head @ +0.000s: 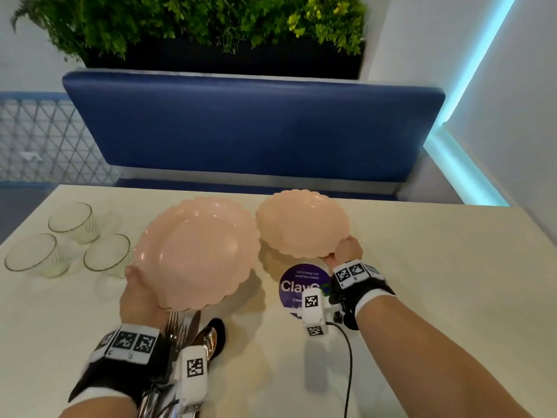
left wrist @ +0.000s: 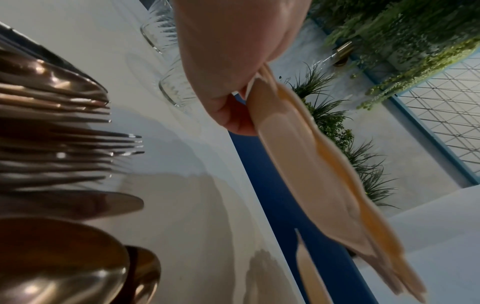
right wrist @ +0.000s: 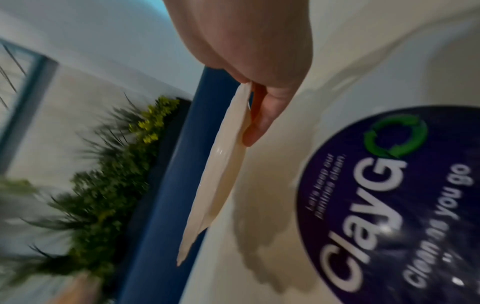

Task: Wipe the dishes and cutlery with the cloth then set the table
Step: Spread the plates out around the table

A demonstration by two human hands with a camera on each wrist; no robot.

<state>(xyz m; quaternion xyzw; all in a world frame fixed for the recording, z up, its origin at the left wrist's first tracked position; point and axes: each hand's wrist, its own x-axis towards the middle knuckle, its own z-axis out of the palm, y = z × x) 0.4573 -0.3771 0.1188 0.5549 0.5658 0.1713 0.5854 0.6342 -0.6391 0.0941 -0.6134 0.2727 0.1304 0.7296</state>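
My left hand [head: 141,292] grips the near-left rim of a stack of large pink scalloped plates [head: 197,251], held above the table; the left wrist view shows the stacked plates [left wrist: 311,164] edge-on, pinched by that left hand [left wrist: 233,86]. My right hand [head: 346,250] pinches the near rim of a smaller pink scalloped plate [head: 301,223], also lifted; in the right wrist view the small plate [right wrist: 221,164] hangs from my right hand [right wrist: 259,98]. Forks, a knife and spoons [head: 193,330] lie under my left wrist, and this cutlery [left wrist: 64,144] fills the left of the wrist view. No cloth is visible.
Three clear glasses [head: 72,239] stand at the table's left. A round purple sticker [head: 301,285] lies on the cream table [head: 437,282] below the small plate. A blue bench back [head: 256,128] and plants [head: 196,22] are beyond the far edge. A black cable [head: 348,366] trails from my right wrist.
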